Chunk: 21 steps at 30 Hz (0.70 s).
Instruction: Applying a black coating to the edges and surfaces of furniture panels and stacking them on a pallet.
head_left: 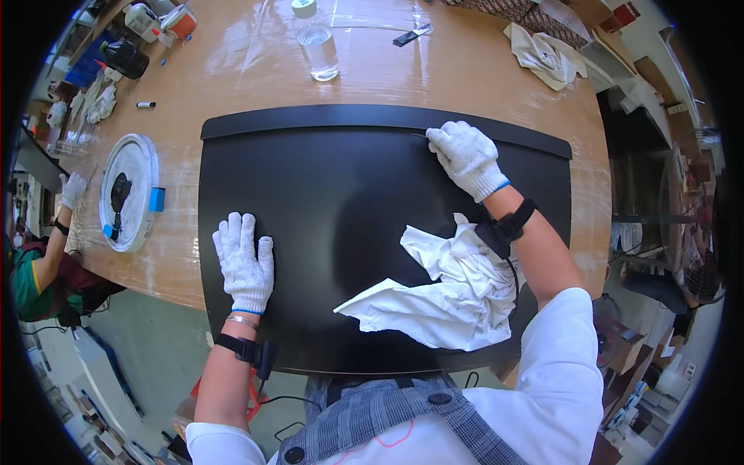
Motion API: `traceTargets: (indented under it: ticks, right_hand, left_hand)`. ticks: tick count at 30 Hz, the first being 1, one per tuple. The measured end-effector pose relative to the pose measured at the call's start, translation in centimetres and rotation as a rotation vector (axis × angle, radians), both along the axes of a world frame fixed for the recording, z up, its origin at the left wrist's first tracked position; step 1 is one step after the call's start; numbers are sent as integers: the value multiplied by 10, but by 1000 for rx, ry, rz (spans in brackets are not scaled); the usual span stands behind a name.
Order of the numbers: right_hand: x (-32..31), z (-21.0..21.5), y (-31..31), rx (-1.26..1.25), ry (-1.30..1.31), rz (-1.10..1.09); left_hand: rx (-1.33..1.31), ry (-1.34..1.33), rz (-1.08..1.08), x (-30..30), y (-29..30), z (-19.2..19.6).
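Note:
A large black panel with a raised strip along its far edge lies in front of me. My left hand, in a white knit glove, rests flat on the panel's left part with its fingers stretched out. Near the strip, toward the right, my gloved right hand is closed in a pinch. A thin tool pokes out from its fingertips toward the left; the fist hides the rest of it. Below the right hand a crumpled white cloth is spread on the panel, partly under my wrist.
The panel lies on a brown, film-wrapped table. Beyond it stand a clear bottle and a small scraper. A round white lid with a black tool lies left; a cream cloth far right. Another person's gloved hand shows at left.

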State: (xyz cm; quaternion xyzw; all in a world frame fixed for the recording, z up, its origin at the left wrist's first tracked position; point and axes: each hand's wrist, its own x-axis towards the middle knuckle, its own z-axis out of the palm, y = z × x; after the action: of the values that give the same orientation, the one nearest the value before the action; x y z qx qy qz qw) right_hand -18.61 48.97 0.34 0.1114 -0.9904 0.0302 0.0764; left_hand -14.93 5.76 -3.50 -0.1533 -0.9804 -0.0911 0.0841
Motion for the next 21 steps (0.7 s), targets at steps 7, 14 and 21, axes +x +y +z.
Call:
traceTargets:
  ticks: [7,14,21]
  right_hand:
    - [-1,-15,5,46,92,57]
    - [-3,-16,8,81,126,113]
    - [-2,-17,5,156,120,112]
  left_hand:
    - [8,-27,-9,0,-1,1]
    - [-15,-37,-25,0,-2,1]
    - [-20,-41,-30,-1,-2,2]
